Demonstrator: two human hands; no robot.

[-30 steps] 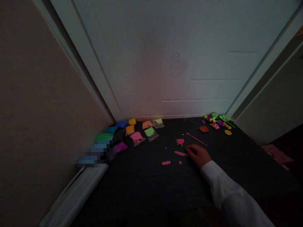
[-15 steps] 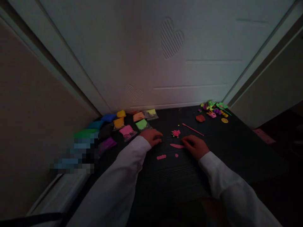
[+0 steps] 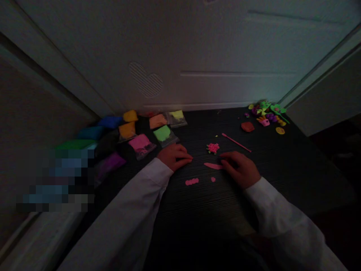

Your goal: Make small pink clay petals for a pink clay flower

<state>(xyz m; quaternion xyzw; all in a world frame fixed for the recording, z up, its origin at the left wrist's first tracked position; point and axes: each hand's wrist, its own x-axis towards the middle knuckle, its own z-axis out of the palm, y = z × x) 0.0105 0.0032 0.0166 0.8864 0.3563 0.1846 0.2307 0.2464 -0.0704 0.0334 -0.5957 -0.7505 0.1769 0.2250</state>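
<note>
My left hand [image 3: 175,156] rests on the dark table with thumb and forefinger pressed together at the tips. Whatever may be between them is too small to make out. My right hand [image 3: 241,169] is curled on the table, thumb and forefinger slightly apart. Its thumb overlaps the right end of a pink modelling knife [image 3: 213,165]. Just beyond the knife lies a small pink clay flower [image 3: 213,148] with green bits. Nearer to me are a wavy pink clay strip [image 3: 192,181] and a little pink clay piece [image 3: 213,179].
Left of my left hand lie bags of coloured clay, among them a pink bag [image 3: 141,145] and a light green bag [image 3: 163,133]. A thin pink stick [image 3: 236,142] and a red lump [image 3: 247,127] lie to the right. Small clay figures [image 3: 266,114] crowd the far right corner against a white door [image 3: 225,90].
My left thumb and forefinger have come together at the tips. My right forefinger has lifted slightly away from the thumb. The view has tilted downward.
</note>
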